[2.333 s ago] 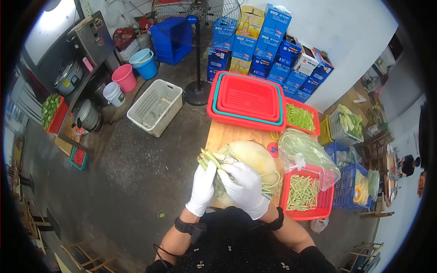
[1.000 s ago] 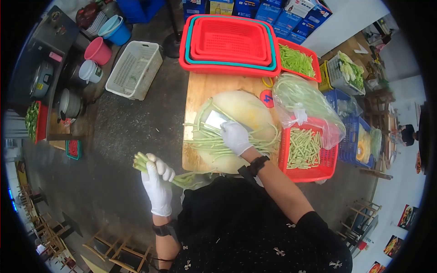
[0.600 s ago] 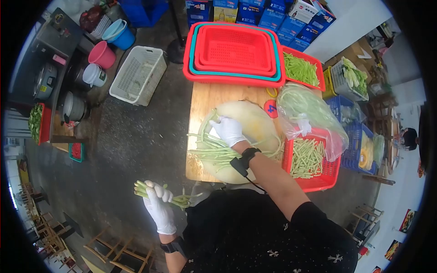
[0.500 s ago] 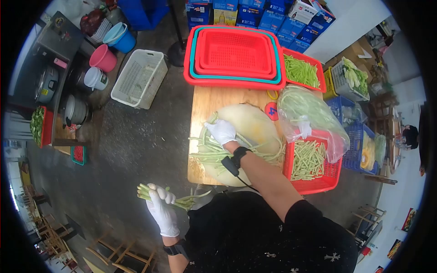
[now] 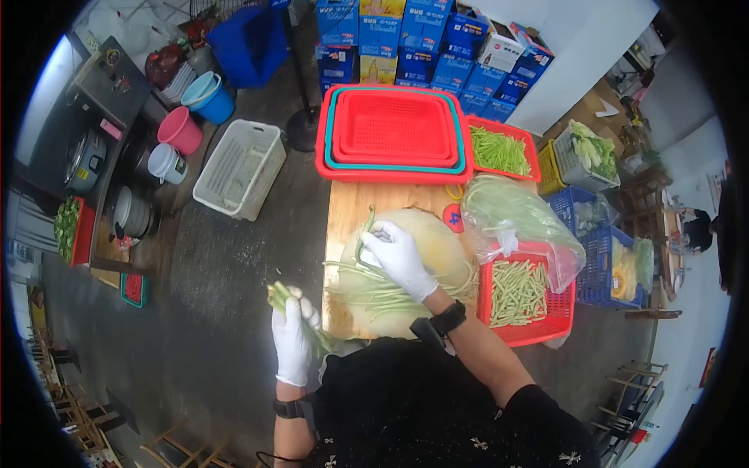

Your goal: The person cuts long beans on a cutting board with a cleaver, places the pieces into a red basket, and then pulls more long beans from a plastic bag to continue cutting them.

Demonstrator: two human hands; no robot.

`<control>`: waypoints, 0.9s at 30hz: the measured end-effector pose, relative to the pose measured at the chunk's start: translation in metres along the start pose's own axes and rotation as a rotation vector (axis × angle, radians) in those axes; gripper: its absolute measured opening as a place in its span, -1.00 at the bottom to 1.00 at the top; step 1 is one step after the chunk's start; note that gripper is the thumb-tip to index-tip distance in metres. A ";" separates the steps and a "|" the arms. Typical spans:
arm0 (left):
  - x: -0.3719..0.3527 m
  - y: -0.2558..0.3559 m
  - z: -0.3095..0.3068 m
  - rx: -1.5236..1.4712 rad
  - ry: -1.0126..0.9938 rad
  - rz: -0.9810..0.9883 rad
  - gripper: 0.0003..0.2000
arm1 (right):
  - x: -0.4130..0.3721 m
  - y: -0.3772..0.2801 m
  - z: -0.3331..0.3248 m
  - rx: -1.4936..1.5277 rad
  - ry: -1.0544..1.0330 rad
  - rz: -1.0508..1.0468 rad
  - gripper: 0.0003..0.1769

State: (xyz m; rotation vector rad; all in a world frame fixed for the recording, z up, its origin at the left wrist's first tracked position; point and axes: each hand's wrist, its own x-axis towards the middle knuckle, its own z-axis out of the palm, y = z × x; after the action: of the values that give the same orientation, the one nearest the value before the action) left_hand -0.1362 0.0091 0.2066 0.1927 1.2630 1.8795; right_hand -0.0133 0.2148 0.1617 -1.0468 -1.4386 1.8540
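My left hand [image 5: 293,331], in a white glove, is closed round a bundle of long green beans [image 5: 278,296] beside the table's left front corner. Over the round pale board [image 5: 449,261], my gloved right hand [image 5: 395,253] pinches one long bean [image 5: 363,240], which stands up from its fingers. Several loose long beans [image 5: 374,295] lie across the board below that hand. To the right, a red basket [image 5: 567,318] holds short cut bean pieces [image 5: 518,292]. A clear plastic bag [image 5: 519,214] of long beans lies just behind it.
Stacked red and teal baskets [image 5: 396,178] stand at the back of the wooden table [image 5: 343,204], beside a red basket of green beans [image 5: 499,150]. A white crate [image 5: 242,168] and buckets [image 5: 180,131] are on the left. At the far right is another person [image 5: 697,230].
My right hand has lifted a bean off the board. My left hand has moved right and up, still round its bundle. The whole view has shifted, with the table lower in it.
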 end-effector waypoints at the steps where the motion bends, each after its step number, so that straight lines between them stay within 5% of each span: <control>1: 0.009 0.001 0.004 0.058 -0.050 0.007 -0.80 | -0.008 -0.011 0.004 -0.032 -0.006 -0.073 -0.85; 8: 0.040 0.021 0.042 0.068 -0.243 0.119 -0.81 | -0.047 -0.060 0.028 0.124 -0.043 -0.179 -0.82; 14: 0.039 0.057 0.068 0.051 -0.202 0.233 -0.80 | -0.075 -0.098 0.064 -0.196 -0.077 -0.391 -0.77; 19: 0.037 0.052 0.059 0.003 -0.317 0.183 -0.74 | -0.084 -0.107 0.082 -0.543 0.061 -0.794 -0.79; 27: 0.028 0.052 0.052 -0.050 -0.368 0.130 -0.72 | -0.088 -0.100 0.085 -0.678 0.138 -0.858 -0.80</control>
State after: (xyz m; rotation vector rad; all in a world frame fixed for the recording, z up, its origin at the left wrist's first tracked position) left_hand -0.1546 0.0579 0.2657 0.5778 0.9695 1.8753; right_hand -0.0410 0.1255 0.2886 -0.6243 -2.0475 0.6887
